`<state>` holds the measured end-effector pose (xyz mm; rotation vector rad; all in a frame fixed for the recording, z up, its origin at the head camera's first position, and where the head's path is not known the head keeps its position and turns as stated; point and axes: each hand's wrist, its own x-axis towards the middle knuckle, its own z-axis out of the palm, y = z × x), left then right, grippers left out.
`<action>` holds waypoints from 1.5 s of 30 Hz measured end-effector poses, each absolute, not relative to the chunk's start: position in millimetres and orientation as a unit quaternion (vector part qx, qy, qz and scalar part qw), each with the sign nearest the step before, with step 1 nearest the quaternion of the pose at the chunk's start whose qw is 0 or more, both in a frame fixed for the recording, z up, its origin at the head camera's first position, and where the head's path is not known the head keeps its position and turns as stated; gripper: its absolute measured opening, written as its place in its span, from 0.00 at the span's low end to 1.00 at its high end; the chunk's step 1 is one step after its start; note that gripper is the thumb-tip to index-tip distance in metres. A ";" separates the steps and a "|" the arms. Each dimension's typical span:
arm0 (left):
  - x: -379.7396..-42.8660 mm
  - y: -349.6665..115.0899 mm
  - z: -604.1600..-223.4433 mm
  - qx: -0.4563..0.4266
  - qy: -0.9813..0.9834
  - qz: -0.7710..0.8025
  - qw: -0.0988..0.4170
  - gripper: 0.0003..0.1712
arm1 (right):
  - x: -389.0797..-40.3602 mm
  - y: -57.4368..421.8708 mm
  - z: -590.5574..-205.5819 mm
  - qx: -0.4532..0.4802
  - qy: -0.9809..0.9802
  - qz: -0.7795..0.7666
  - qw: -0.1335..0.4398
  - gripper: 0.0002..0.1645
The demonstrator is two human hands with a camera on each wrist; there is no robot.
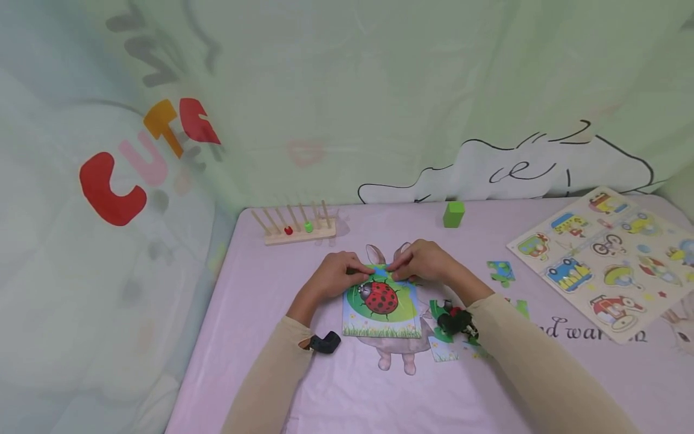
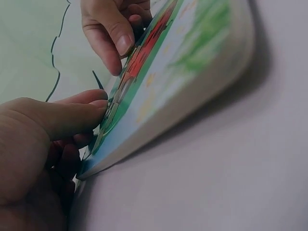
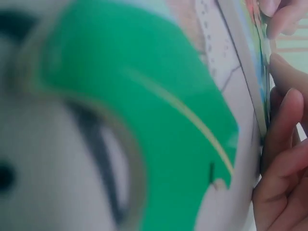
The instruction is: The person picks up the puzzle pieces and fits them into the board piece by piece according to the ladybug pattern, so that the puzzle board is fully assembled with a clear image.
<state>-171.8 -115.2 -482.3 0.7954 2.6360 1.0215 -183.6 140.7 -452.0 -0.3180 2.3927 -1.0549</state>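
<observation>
A ladybug jigsaw puzzle (image 1: 380,299) lies in its shallow tray on the table, grass along the near edge. At its far edge, a blue puzzle piece (image 1: 381,273) shows between both hands. My left hand (image 1: 337,275) has thumb and index tips together at this piece, apparently pinching it; the exact contact is partly hidden. From the other side my right hand (image 1: 425,261) touches the puzzle's top with thumb and index extended. In the left wrist view, the right hand's fingertips (image 2: 120,57) stand slightly apart against the pieces.
Loose puzzle pieces (image 1: 444,351) lie right of the tray, partly under the right wrist camera; another loose piece (image 1: 501,273) lies farther off. A wooden peg rack (image 1: 300,232) stands behind left, a green block (image 1: 453,214) at the back, a vehicle puzzle board (image 1: 582,247) at right.
</observation>
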 end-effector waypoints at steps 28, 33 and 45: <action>-173.3 -118.0 -486.0 0.260 0.887 0.364 0.117 0.11 | -163.9 244.0 -415.1 -0.080 0.915 -0.347 0.191 0.22; -172.9 -117.1 -485.1 0.259 0.886 0.365 0.118 0.11 | -161.2 276.6 -418.3 -0.058 0.932 -0.312 0.176 0.25; -174.4 -117.9 -488.8 0.253 0.888 0.363 0.125 0.11 | -152.4 327.5 -430.9 -0.046 0.944 -0.278 0.173 0.33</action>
